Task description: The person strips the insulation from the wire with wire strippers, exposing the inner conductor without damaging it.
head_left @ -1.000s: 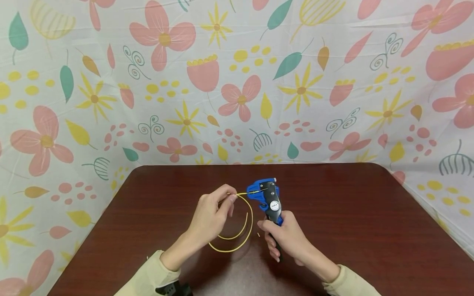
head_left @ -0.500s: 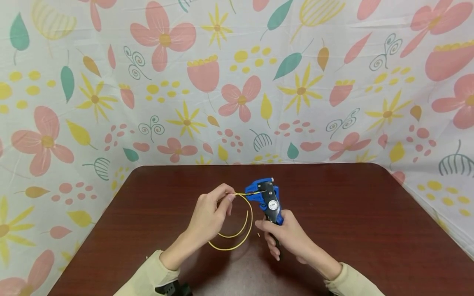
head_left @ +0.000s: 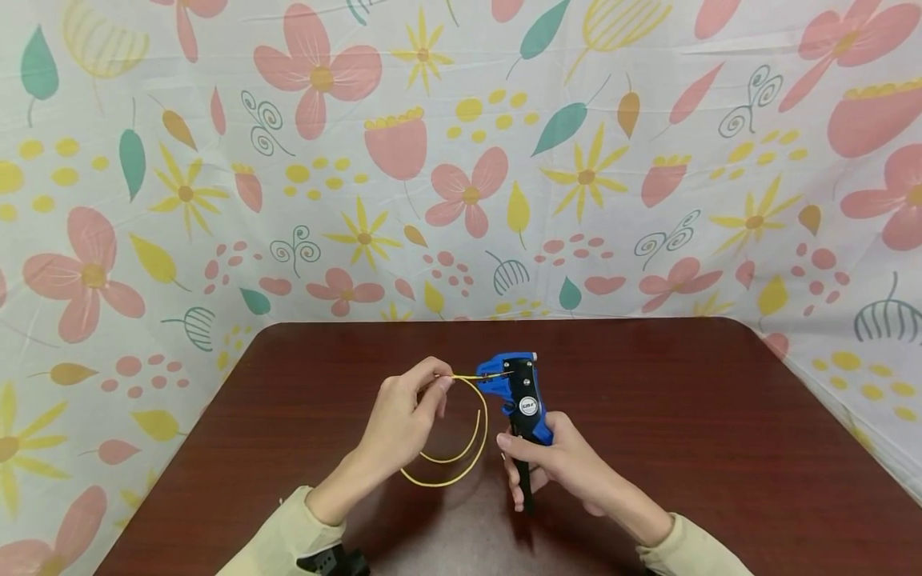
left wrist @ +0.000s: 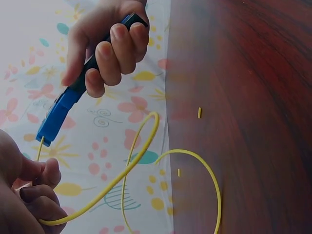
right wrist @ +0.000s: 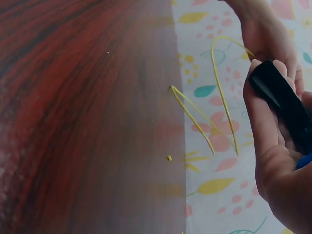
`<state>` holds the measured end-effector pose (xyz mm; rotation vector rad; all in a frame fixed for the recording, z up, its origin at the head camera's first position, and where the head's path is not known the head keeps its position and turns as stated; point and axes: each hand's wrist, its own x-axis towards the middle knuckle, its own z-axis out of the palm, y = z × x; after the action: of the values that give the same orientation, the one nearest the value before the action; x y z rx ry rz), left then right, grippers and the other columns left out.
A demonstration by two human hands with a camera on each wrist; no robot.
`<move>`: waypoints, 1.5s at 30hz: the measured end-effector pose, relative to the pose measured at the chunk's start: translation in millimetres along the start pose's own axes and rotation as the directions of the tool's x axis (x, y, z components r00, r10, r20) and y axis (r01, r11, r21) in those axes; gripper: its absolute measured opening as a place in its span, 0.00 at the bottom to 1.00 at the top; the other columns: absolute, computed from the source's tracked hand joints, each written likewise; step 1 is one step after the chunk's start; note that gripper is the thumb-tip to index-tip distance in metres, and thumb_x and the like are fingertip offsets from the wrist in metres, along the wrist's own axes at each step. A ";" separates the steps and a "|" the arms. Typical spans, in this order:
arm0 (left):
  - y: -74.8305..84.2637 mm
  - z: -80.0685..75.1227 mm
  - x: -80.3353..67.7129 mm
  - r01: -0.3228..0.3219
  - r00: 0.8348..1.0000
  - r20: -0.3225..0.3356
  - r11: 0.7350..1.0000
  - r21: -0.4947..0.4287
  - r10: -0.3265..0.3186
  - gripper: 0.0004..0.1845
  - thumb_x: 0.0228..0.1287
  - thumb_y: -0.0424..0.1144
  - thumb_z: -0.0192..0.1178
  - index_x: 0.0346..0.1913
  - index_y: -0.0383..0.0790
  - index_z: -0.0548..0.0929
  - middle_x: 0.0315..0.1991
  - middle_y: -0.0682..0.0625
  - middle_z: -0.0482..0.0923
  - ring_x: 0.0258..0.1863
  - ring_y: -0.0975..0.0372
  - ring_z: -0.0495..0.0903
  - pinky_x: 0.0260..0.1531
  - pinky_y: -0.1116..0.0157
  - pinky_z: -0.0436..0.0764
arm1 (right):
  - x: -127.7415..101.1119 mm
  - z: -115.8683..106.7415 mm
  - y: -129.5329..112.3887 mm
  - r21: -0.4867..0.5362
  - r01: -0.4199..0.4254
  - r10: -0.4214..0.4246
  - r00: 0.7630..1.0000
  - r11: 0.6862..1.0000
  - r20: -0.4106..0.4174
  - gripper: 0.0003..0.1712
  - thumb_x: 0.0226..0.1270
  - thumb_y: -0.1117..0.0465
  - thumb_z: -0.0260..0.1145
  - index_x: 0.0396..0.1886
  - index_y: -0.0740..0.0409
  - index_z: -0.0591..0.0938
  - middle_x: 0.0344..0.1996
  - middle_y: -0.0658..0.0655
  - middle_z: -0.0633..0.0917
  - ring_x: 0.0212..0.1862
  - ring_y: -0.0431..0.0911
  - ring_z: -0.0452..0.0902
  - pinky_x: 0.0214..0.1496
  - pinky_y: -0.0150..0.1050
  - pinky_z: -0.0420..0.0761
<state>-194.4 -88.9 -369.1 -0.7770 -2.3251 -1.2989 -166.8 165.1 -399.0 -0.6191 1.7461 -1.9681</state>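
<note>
My left hand point(head_left: 403, 412) pinches a yellow wire point(head_left: 486, 416) between thumb and fingertips, a short way left of the tool's mouth. From the pinch, the rest of the wire hangs in a loose loop. My right hand point(head_left: 565, 460) grips the handles of a blue and black wire stripper point(head_left: 528, 406), held nearly upright above the table. The wire's end runs into the blue jaws and shows across the black head. In the left wrist view the blue nose point(left wrist: 56, 117) points at the pinching fingers. The right wrist view shows only the black handle point(right wrist: 280, 100) in the curled fingers.
Short yellow scraps lie on the dark wooden table point(head_left: 684, 432); the left wrist view shows one scrap point(left wrist: 199, 112) and another scrap point(left wrist: 179, 172). A flower-patterned cloth point(head_left: 468, 264) hangs behind the table's far edge. A black device point(head_left: 333, 560) sits at the left cuff.
The wire stripper has turned a little, its handle end swinging left so it stands more upright. My left hand and the wire loop have shifted slightly left.
</note>
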 end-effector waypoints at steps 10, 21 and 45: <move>-4.4 -1.3 -0.3 0.003 1.000 -0.009 1.000 0.019 -0.002 0.08 0.80 0.35 0.59 0.40 0.51 0.83 0.20 0.55 0.75 0.17 0.68 0.70 0.23 0.65 0.73 | -3.1 -4.3 0.2 0.023 0.000 0.000 1.000 1.000 0.021 0.22 0.84 0.61 0.58 0.48 0.84 0.70 0.27 0.62 0.83 0.25 0.50 0.86 0.34 0.60 0.88; -4.3 -2.4 0.6 0.006 1.000 -0.012 1.000 0.025 -0.005 0.08 0.80 0.34 0.59 0.40 0.50 0.83 0.21 0.53 0.76 0.17 0.68 0.69 0.22 0.65 0.71 | -3.7 -5.4 -1.2 -0.011 0.025 -0.026 0.999 1.000 -0.029 0.13 0.82 0.61 0.60 0.43 0.71 0.76 0.23 0.61 0.82 0.21 0.49 0.83 0.30 0.62 0.86; -2.2 -7.4 2.0 0.029 0.999 -0.047 0.993 0.118 -0.023 0.07 0.75 0.34 0.64 0.41 0.51 0.87 0.19 0.65 0.71 0.15 0.69 0.67 0.19 0.65 0.69 | -4.2 -3.9 -0.5 -0.073 -0.022 0.016 0.997 0.997 -0.073 0.21 0.82 0.58 0.62 0.44 0.77 0.74 0.21 0.59 0.80 0.19 0.48 0.82 0.27 0.62 0.86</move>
<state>-197.0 -95.6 -365.7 -0.6745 -2.3592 -1.1643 -165.8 170.8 -399.1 -0.5604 1.8681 -1.9428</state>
